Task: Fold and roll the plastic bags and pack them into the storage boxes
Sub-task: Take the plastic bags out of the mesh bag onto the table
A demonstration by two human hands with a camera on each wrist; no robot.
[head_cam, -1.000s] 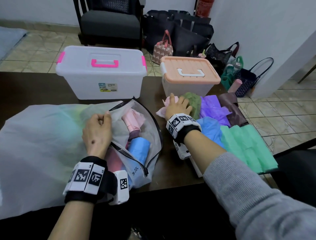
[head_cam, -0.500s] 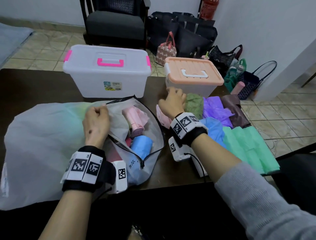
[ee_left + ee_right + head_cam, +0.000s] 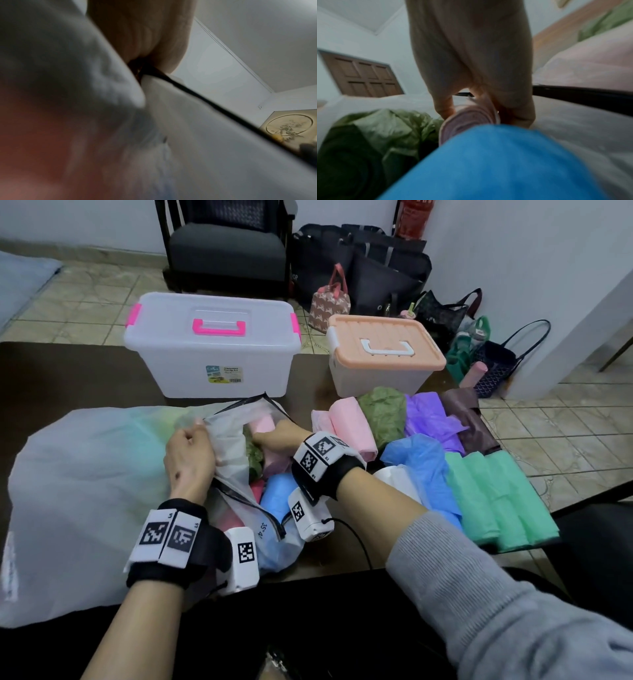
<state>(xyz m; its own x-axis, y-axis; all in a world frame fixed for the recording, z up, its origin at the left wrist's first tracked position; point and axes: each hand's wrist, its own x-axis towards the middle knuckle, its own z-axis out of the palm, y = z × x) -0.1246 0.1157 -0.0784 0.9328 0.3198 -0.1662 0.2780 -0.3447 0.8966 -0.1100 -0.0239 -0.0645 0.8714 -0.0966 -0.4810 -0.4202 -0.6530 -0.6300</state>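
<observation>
On the dark wooden table (image 3: pixel 68 371) we find the large translucent zip bag (image 3: pixel 85 491) lying at the left, its mouth towards the middle. Behind it stands the clear storage box with pink handle (image 3: pixel 212 344), and to that box's right the clear storage box with peach lid (image 3: pixel 383 354). In front of the second box lie the loose and folded plastic bags (image 3: pixel 479 467), side by side. Inside the zip bag's mouth sit the rolled plastic bags (image 3: pixel 471 119) (several, packed close). Behind the table, on the floor, stand an upholstered dark armchair (image 3: pixel 226 251) and dark tote bags (image 3: pixel 376 268).

Pouch (image 3: pixel 236 440) hides right hand's (image 3: pixel 279 436) fingers.
</observation>
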